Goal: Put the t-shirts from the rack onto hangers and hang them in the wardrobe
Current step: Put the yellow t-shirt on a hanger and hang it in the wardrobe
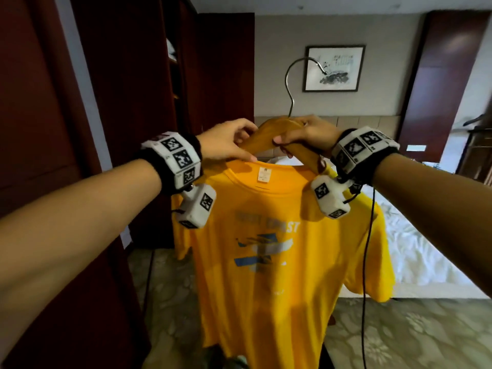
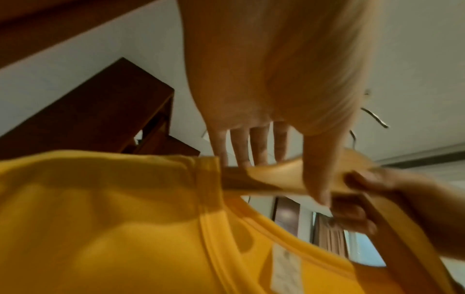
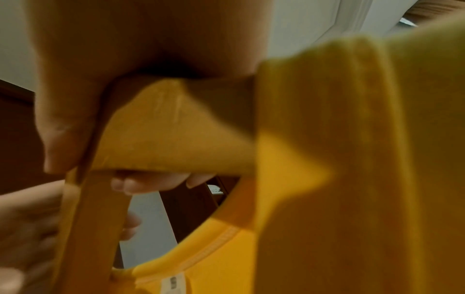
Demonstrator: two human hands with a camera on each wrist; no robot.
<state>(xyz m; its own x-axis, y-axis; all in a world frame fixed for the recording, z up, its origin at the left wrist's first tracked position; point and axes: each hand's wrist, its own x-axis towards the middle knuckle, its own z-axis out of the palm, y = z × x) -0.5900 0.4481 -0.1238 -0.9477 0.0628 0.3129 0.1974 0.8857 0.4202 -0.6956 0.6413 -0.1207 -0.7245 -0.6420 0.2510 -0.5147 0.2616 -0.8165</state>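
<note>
Arms: both bare forearms reach forward and up, converging at chest height.
Wrists: each carries a black band.
Left hand: thumb and fingers pinched together, knuckles up.
Right hand: fingers curled under, thumb pressed down; the grip looks firm, though the close view is blurred.

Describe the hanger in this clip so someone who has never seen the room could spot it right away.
Look at the yellow t-shirt held up mid-room, the bed behind it. At its collar, the left hand and right hand grip a wooden hanger. Its metal hook curves up before the framed picture, the only honey-coloured wood among dark red-brown wardrobe panels.
</note>
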